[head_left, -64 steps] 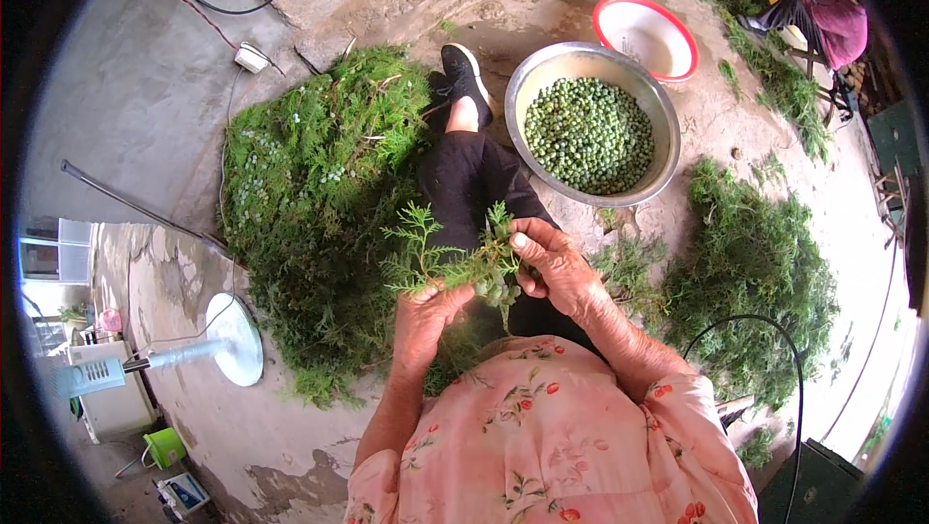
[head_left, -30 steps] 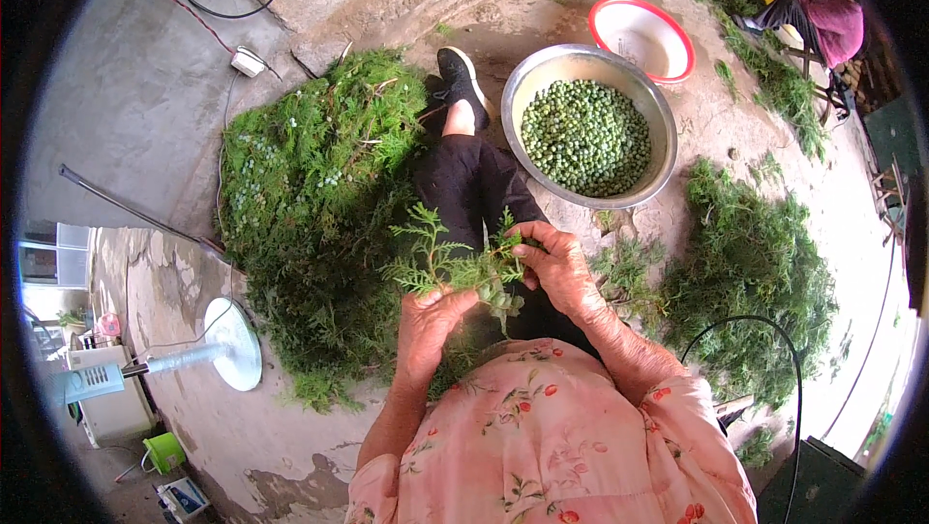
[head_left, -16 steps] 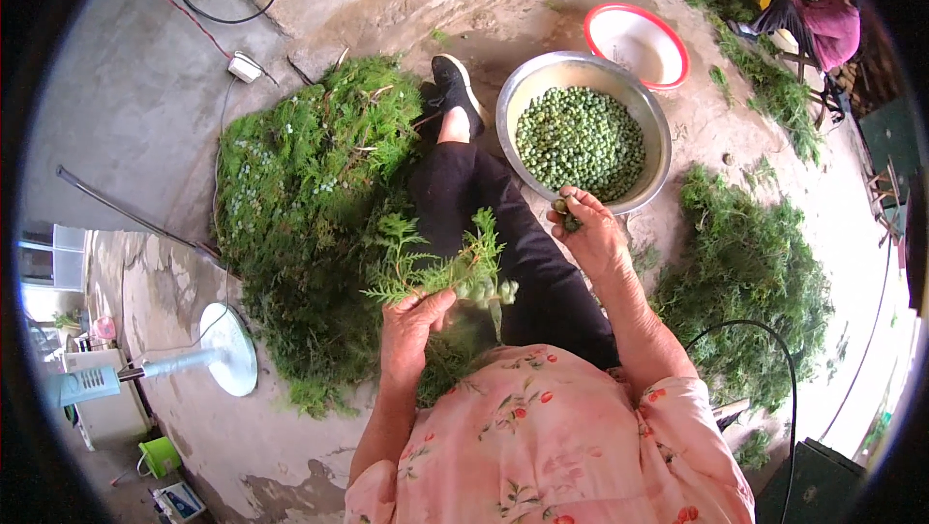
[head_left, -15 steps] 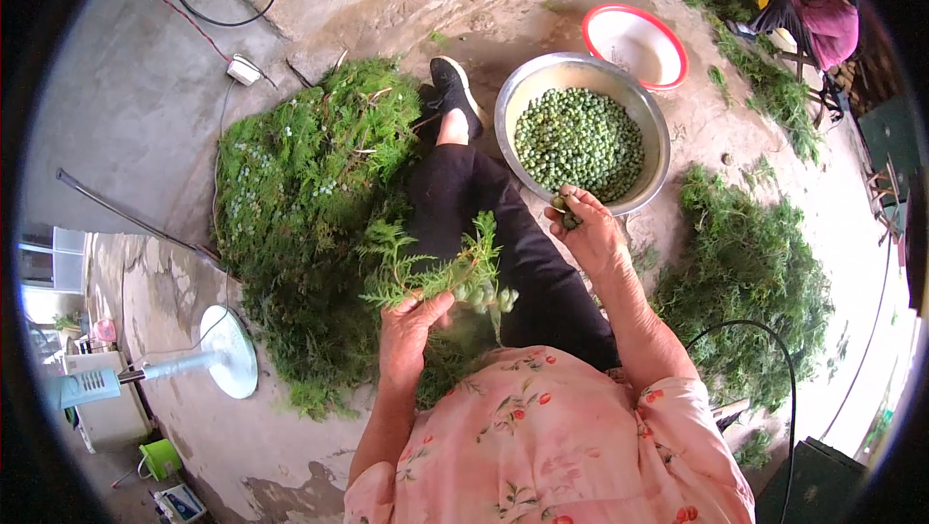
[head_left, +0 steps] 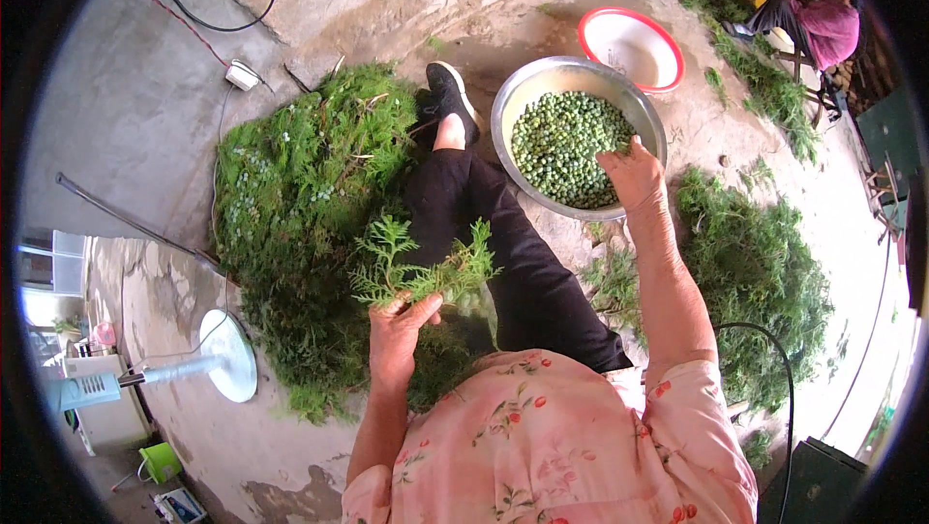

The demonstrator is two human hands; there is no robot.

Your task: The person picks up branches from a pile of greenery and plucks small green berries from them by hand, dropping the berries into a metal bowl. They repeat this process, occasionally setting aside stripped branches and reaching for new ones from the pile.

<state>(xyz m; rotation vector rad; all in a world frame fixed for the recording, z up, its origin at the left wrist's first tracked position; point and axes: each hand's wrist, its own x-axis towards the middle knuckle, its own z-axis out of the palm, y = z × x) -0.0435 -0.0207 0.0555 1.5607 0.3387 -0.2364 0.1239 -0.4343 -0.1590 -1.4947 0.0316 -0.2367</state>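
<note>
In my left hand [head_left: 399,330], the fingers are closed on a green conifer sprig [head_left: 426,277], whose flat fronds stand up above my lap. Over the right part of a large metal basin [head_left: 503,137] reaches my right hand [head_left: 634,178], its fingers pointing down and apart, with nothing seen between them. Small round green cones [head_left: 571,132] fill much of the basin. Beside my left leg rises a big heap of cut conifer branches [head_left: 300,224], with pale cones among its upper fronds.
Behind the basin stands a white bowl with a red rim [head_left: 680,50]. More conifer cuttings [head_left: 750,282] lie at right, near a black cable [head_left: 792,398]. A fan's round base [head_left: 232,358] is on the left floor. Another person [head_left: 827,30] sits at the far right.
My right hand has moved forward and right from the basin's near rim to over its inside, and the cones it held no longer show in it. The left hand keeps the sprig, slightly lower.
</note>
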